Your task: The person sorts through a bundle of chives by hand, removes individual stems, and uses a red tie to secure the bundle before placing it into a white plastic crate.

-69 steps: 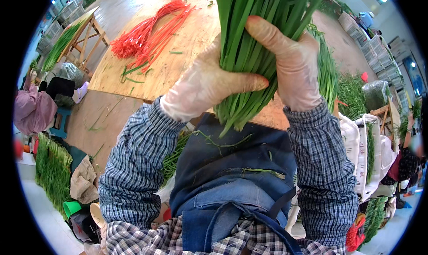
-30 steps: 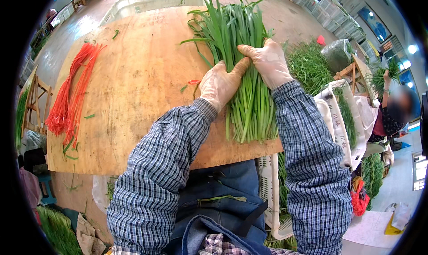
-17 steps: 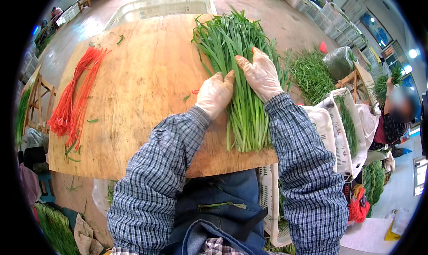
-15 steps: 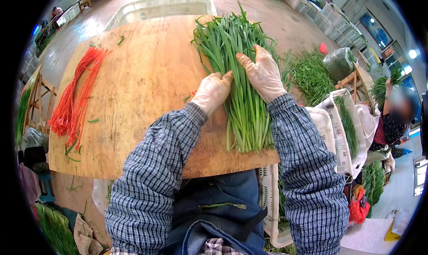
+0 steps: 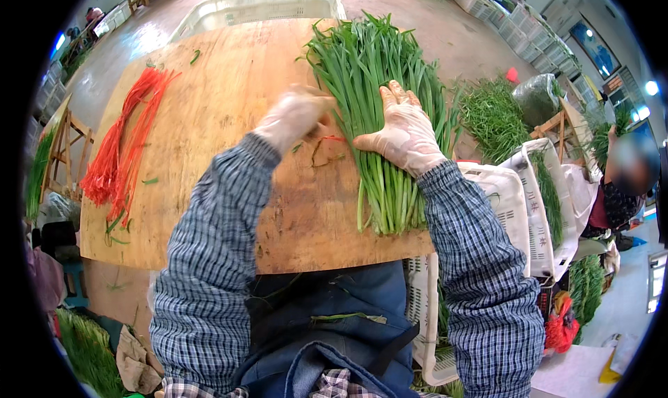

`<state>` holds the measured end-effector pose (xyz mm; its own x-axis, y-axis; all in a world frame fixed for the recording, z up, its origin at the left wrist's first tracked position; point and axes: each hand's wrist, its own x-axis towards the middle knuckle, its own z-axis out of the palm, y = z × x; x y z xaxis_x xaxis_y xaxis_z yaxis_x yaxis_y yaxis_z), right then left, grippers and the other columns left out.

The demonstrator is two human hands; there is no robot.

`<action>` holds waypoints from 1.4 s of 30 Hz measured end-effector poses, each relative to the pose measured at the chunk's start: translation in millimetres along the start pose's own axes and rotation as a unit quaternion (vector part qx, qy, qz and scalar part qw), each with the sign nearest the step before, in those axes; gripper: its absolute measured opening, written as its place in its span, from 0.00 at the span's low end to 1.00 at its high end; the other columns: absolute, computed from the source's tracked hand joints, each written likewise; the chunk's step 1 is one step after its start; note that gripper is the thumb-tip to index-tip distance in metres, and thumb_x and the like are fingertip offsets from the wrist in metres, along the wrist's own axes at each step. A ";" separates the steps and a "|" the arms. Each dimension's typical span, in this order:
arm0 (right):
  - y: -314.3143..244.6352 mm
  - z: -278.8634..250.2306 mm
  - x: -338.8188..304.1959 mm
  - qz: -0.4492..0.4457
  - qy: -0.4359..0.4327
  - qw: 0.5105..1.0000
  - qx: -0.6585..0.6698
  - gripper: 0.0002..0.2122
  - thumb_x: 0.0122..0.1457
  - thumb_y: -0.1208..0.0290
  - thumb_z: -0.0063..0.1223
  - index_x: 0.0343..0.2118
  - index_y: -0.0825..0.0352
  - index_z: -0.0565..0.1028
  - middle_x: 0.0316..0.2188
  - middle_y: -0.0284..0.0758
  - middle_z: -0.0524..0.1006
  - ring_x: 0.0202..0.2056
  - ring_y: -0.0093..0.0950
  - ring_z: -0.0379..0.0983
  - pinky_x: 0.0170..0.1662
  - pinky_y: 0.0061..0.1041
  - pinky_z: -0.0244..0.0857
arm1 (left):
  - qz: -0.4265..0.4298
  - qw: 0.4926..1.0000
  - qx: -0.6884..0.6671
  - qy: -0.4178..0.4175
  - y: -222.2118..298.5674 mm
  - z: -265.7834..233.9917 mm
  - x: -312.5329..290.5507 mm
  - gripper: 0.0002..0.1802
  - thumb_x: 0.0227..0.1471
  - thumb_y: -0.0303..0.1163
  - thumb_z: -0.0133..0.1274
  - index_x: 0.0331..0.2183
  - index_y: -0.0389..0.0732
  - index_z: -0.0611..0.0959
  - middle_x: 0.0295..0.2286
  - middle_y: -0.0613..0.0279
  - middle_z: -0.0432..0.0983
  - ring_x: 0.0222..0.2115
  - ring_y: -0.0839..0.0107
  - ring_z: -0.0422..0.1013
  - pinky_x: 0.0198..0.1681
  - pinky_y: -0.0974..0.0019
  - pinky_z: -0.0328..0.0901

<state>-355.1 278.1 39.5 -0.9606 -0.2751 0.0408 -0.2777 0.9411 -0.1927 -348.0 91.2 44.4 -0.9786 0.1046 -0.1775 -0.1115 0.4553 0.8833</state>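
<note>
A thick bunch of long, flat-leaved greens that look like garlic chives [image 5: 379, 57] lies at the right side of the wooden board [image 5: 229, 120]. Its pale stem ends point toward me. My right hand [image 5: 403, 132], in a clear stained glove, rests open on the bunch with the fingers stretched. My left hand [image 5: 296, 118], gloved the same way, is over the board just left of the bunch; motion smears its fingers. Beside the bunch lies a short piece of red strip [image 5: 332, 139], partly under the leaves. A bundle of red plastic strips [image 5: 125, 147] lies at the board's left.
A white crate [image 5: 257, 5] stands beyond the board's far edge. More white crates [image 5: 518, 210] with greens stand at the right, near a heap of loose greens [image 5: 494, 113]. Another person [image 5: 619, 189] is at the far right. Cut greens [image 5: 87, 353] lie low at the left.
My left hand has left the bunch and moved left over the board. My right hand has shifted slightly toward me on the leaves. The red strip beside the bunch shows more.
</note>
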 end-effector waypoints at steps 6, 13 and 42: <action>-3.3 0.1 -2.7 0.000 0.001 1.000 -0.003 0.45 0.39 0.53 0.60 0.58 0.71 0.53 0.61 0.42 0.49 0.61 0.43 0.44 0.60 0.41 0.44 | 0.090 0.982 0.104 0.128 -68.8 -1.7 -4.8 0.16 0.47 0.29 0.50 0.38 0.31 0.78 0.26 0.55 0.76 0.23 0.69 0.72 0.28 0.68 0.68; -6.0 4.6 -0.9 -0.011 0.012 1.000 -0.009 0.45 0.39 0.53 0.60 0.58 0.71 0.54 0.61 0.42 0.50 0.61 0.43 0.44 0.60 0.43 0.45 | 0.085 0.948 0.270 0.142 -61.0 18.6 -7.2 0.12 0.45 0.32 0.53 0.33 0.37 0.79 0.33 0.51 0.73 0.36 0.56 0.70 0.39 0.60 0.65; 189.6 30.6 -87.2 0.343 0.069 0.837 0.421 0.19 0.54 0.56 0.51 0.36 0.72 0.75 0.28 0.37 0.77 0.31 0.22 0.71 0.34 0.23 0.63 | -0.071 0.964 -0.231 0.112 -18.1 44.8 -17.3 0.05 0.47 0.25 0.45 0.25 0.36 0.75 0.17 0.67 0.66 0.14 0.79 0.59 0.16 0.73 0.55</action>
<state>-323.5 474.5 -30.6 -0.8980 0.3536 -0.2617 0.3934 0.3795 -0.8374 -321.3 120.8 12.1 -0.9548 -0.1476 -0.2582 -0.2616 0.0041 0.9652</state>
